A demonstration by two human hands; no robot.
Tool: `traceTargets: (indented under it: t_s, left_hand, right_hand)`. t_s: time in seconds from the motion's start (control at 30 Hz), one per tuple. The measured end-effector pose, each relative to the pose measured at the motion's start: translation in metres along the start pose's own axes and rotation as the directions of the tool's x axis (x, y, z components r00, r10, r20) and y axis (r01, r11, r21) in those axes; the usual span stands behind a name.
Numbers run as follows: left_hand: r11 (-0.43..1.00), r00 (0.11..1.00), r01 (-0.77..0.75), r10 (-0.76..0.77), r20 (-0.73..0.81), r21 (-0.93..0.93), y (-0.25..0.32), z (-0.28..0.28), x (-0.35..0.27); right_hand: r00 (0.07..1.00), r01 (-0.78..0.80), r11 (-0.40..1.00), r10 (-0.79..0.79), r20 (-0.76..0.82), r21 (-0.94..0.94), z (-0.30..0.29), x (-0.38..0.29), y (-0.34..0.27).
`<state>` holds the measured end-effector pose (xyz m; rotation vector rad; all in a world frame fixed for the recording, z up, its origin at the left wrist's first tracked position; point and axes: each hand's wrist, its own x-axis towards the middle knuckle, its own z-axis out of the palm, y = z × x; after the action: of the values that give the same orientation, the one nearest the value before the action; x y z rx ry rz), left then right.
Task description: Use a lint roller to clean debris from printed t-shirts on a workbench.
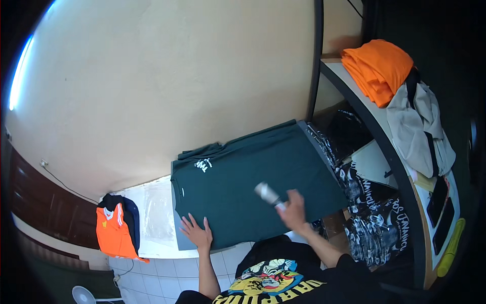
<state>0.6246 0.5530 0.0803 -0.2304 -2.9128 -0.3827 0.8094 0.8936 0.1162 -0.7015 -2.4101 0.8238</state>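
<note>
A dark green T-shirt point(243, 193) lies spread over a grey board point(182, 235), its neckline to the left and a small white print near its upper left. My left hand point(197, 233) rests flat on the shirt's lower left edge with fingers spread. My right hand point(294, 212) grips the handle of a blurred tool with a whitish head, perhaps a lint roller point(267, 193), over the middle of the shirt. Whether its head touches the cloth I cannot tell.
Left on the white table point(157, 216) lie folded orange point(114, 228) and dark garments. At right, a shelf point(379, 133) carries orange cloth point(379, 72), a grey garment point(414, 125) and two phones. Beneath it are stacks of plastic-wrapped packages point(372, 235). A wall stands behind the table.
</note>
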Motion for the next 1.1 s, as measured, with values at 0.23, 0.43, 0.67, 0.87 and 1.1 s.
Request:
traceTargets:
  t_s: [0.23, 0.43, 0.67, 0.87, 1.1]
  left_hand:
    - [0.928, 0.946, 0.325, -0.318, -0.066, 0.184, -0.028, -0.015, -0.005]
    - [0.998, 0.986, -0.070, 0.070, -0.150, 0.006, 0.029, -0.017, -0.004]
    - [1.000, 1.000, -0.023, 0.023, 0.010, -0.008, 0.032, 0.000, -0.007]
    - [0.893, 0.920, 0.393, -0.376, -0.114, 0.220, -0.028, -0.009, 0.004]
    - [0.921, 0.928, -0.364, 0.345, -0.143, -0.141, 0.062, 0.005, 0.067]
  right_hand:
    - [0.877, -0.471, 0.685, 0.296, -0.377, -0.556, -0.060, 0.029, 0.095]
    - [0.921, -0.389, 0.921, 0.389, -0.010, 0.017, -0.030, 0.003, -0.017]
    - [0.914, 0.370, 0.899, -0.306, 0.268, -0.235, 0.016, -0.011, -0.012]
    - [0.936, -0.337, 0.777, 0.214, -0.280, -0.532, -0.045, 0.064, 0.102]
    - [1.000, -0.029, 0.994, 0.029, 0.002, -0.108, 0.018, 0.046, -0.012]
